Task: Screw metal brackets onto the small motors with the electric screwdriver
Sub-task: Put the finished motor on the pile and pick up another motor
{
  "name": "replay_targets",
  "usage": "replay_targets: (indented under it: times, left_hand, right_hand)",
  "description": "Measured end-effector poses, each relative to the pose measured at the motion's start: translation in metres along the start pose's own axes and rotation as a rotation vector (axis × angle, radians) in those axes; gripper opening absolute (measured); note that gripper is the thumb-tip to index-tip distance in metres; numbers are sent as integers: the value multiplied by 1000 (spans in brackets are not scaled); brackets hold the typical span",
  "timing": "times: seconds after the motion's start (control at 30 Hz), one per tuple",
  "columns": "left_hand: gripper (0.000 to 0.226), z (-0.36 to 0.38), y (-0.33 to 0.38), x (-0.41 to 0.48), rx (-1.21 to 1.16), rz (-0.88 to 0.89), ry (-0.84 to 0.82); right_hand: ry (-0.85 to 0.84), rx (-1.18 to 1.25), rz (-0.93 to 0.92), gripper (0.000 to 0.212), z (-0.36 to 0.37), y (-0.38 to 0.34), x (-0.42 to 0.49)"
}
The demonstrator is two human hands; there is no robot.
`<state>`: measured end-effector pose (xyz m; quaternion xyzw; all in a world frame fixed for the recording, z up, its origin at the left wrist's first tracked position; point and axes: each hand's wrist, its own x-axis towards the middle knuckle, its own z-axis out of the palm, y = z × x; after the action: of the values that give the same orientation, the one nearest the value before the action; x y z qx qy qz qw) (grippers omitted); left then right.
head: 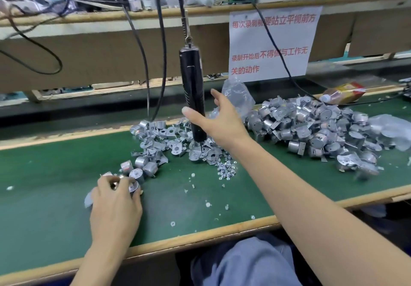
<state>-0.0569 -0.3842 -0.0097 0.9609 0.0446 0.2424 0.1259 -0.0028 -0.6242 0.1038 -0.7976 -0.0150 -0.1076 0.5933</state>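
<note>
Two hands busy: left hand (115, 199) at 8 o'clock pinches small motor (134, 186); right hand (219, 120) spread open beside hanging electric screwdriver (192, 92), bracket pile (169, 141) at 12. Risk: fumbled grab swings driver, scatters screws (226, 168).

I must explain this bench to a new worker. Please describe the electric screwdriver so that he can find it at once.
Look at the green bench mat, then at the smaller pile of loose metal brackets near its middle. The electric screwdriver hangs upright over that pile on a cord from the shelf above, with the right hand open around it. It is the only long black tool among small silver parts.
</note>
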Motion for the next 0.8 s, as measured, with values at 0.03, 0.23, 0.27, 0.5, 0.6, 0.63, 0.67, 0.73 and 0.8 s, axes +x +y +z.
replay_targets:
  times: [0.03, 0.23, 0.27, 0.5, 0.6, 0.63, 0.67, 0.73, 0.8]
  left_hand:
    - [24, 1, -1, -1, 0, 12, 11]
    - [29, 8, -2, -9, -52, -42, 20]
    - [31, 8, -1, -10, -74, -49, 2]
    - [30, 2, 23, -17, -310, 21, -103]
    - [27, 2, 42, -20, -415, 97, -132]
    - [26, 2, 47, -21, -444, 115, -140]
    - [25, 3, 53, -22, -471, 129, -146]
    - [25, 6, 59, -26, -515, 149, -154]
    - [26, 10, 61, -29, -528, 156, -177]
  right_hand:
    - [-9, 9, -29, 91, 7, -5, 4]
    - [79, 78, -157, 19, 27, -9, 14]
    - [66, 101, -175, 19, 28, -6, 13]
    - [-4, 408, -267, 74, 24, 16, -8]
    - [-10, 424, -233, 86, 21, 26, -14]
    - [-7, 423, -226, 87, 19, 29, -15]
    - [-3, 426, -219, 89, 17, 30, -16]
    - [3, 441, -207, 91, 14, 33, -16]
    - [4, 444, -203, 89, 11, 34, -17]
